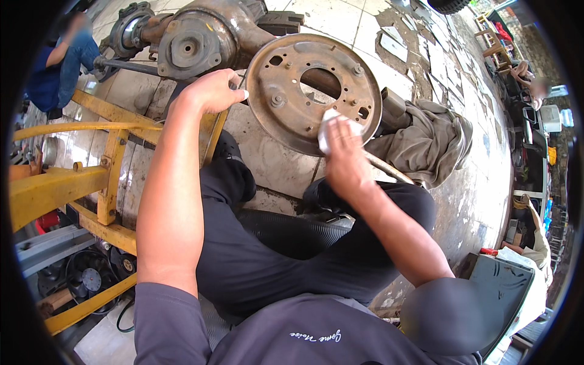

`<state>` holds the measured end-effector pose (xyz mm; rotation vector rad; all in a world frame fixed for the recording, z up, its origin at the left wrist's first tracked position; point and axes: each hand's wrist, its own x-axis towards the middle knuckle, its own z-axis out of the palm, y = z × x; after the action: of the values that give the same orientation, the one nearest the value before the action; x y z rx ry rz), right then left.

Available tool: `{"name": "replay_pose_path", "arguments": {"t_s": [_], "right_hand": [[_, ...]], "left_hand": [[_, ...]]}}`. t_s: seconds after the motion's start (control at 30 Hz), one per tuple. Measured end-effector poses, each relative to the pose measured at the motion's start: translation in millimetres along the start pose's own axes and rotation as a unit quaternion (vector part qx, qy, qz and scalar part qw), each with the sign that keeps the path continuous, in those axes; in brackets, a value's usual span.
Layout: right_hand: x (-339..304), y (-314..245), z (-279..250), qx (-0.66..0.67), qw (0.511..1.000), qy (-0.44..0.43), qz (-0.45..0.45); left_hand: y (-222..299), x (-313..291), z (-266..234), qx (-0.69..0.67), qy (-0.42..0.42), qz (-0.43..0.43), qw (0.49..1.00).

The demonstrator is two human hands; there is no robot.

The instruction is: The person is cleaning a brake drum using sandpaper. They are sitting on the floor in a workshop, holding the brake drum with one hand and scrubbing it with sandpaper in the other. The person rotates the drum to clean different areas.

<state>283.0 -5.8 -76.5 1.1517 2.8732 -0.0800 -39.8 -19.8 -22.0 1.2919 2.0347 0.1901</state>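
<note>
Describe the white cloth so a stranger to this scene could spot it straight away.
Start at the rusty round backing plate on the end of the axle housing, top centre. On its lower right face the right hand presses a small white cloth against the metal. It is the only white, soft thing on that brown plate.

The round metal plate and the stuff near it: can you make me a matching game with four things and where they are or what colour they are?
Things:
1. round plate
2. white cloth
3. metal frame
4. left hand

Descriptions:
A. yellow, at the person's left
B. rusty brown, with a big hole in the middle
C. pressed on the plate by the right hand
D. resting at the plate's left edge

Pairs: 1-B, 2-C, 3-A, 4-D
</note>
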Motion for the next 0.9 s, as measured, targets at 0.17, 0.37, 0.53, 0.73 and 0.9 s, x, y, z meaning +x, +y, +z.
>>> {"name": "replay_pose_path", "arguments": {"t_s": [0.17, 0.37, 0.53, 0.73, 0.9], "right_hand": [[11, 9, -13, 0.084, 0.996, -0.022, 0.039], [2, 4, -7, 0.072, 0.997, 0.003, 0.0], [-15, -9, -11, 0.033, 0.995, -0.003, -0.09], [-16, -4, -7, 0.031, 0.995, -0.016, -0.096], [-1, 11, -8, 0.043, 0.999, -0.011, 0.01]], "left_hand": [[-3, -1, 2, 0.003, 0.014, 0.005, 1.0], [-3, -2, 1, -0.007, 0.012, 0.007, 1.0], [-12, 8, 2, -0.02, 0.015, 0.046, 0.999], [-9, 5, 7, 0.005, 0.068, 0.08, 0.994], [-3, -9, 1, -0.001, 0.039, 0.022, 0.999]]}}
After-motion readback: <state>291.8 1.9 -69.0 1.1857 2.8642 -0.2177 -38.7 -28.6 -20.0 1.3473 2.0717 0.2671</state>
